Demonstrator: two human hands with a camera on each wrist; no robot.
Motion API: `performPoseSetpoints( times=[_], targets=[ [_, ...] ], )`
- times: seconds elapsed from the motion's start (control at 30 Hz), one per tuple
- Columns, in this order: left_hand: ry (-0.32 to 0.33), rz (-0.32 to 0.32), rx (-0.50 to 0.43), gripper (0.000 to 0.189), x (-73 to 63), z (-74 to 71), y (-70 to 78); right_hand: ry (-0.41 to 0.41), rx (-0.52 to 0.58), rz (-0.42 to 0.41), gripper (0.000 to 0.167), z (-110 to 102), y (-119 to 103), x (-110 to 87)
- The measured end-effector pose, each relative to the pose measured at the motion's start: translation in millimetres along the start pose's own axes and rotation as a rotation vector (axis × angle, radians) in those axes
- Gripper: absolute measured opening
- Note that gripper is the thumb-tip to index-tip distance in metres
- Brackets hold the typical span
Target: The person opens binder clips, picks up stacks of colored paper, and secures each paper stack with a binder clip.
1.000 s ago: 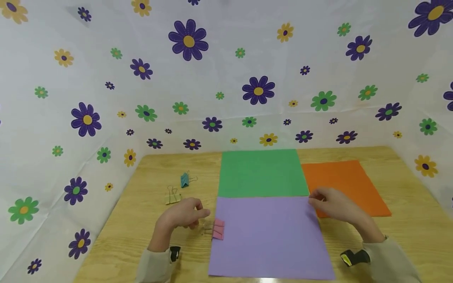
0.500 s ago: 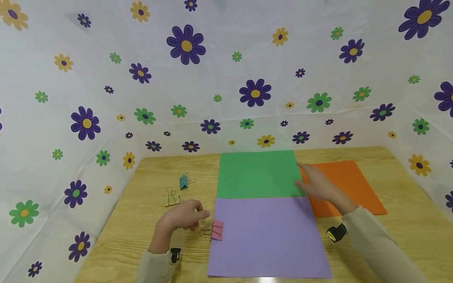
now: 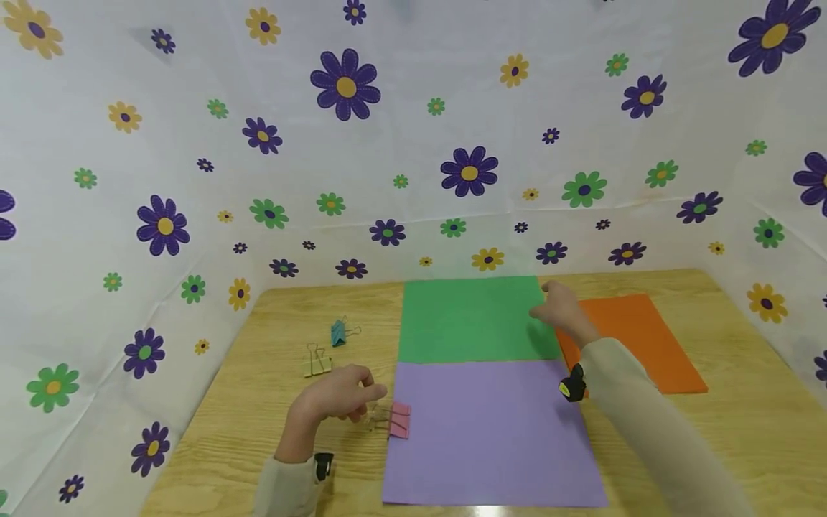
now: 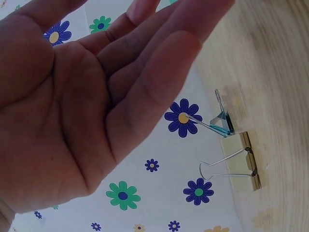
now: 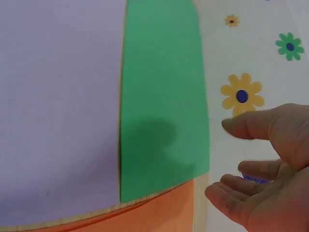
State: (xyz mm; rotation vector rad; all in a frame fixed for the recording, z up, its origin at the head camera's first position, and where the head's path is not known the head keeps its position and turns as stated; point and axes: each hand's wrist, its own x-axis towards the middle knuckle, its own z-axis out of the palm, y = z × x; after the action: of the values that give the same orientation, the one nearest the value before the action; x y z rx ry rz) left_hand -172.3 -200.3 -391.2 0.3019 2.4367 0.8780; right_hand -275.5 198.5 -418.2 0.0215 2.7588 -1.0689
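Observation:
My left hand (image 3: 337,396) hovers left of the lilac sheet (image 3: 497,438), fingers loosely bent, beside a pink binder clip (image 3: 400,419) that sits on the sheet's left edge. In the left wrist view its palm (image 4: 63,125) shows nothing in it. Over the right edge of the green sheet (image 3: 472,316), my right hand (image 3: 563,310) has its thumb and fingers spread apart and holds nothing; it casts a shadow on the green. Lilac and green lie edge to edge, with a thin strip of wood between them in the right wrist view.
An orange sheet (image 3: 639,345) lies to the right, partly behind the right forearm. At left stand a pale yellow binder clip (image 3: 316,367) and a blue binder clip (image 3: 338,333). A white flowered cloth (image 3: 388,143) hangs behind the wooden table (image 3: 736,359).
My right hand has left the lilac sheet's far right corner and moved forward, then slightly left, over the green sheet's right edge. The left hand and the sheets keep their places.

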Motion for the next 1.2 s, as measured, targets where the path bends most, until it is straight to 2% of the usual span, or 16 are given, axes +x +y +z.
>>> performPoseSetpoints(
  times=[0.2, 0.33, 0.6, 0.93, 1.2],
  targets=[
    [0.004, 0.005, -0.004, 0.029, -0.3, -1.2, -1.5, -0.071, -0.300, -0.133, 0.083, 20, 3, 12.4],
    [-0.001, 0.012, -0.016, 0.029, -0.3, -2.6, -4.6, -0.101, -0.386, -0.166, 0.085, 33, 2, 14.4],
    [-0.013, 0.033, -0.044, 0.032, -1.8, -3.9, -8.7, -0.133, -0.407, -0.155, 0.077, 50, -4, 11.5],
    [0.011, 0.009, -0.034, 0.029, -3.9, -6.1, -9.5, -0.108, -0.376, -0.126, 0.078, 47, -5, 15.6],
    [0.006, 0.000, -0.023, 0.028, -1.3, -5.7, -8.4, -0.148, -0.317, -0.111, 0.081, 47, -2, 17.5]
  ],
)
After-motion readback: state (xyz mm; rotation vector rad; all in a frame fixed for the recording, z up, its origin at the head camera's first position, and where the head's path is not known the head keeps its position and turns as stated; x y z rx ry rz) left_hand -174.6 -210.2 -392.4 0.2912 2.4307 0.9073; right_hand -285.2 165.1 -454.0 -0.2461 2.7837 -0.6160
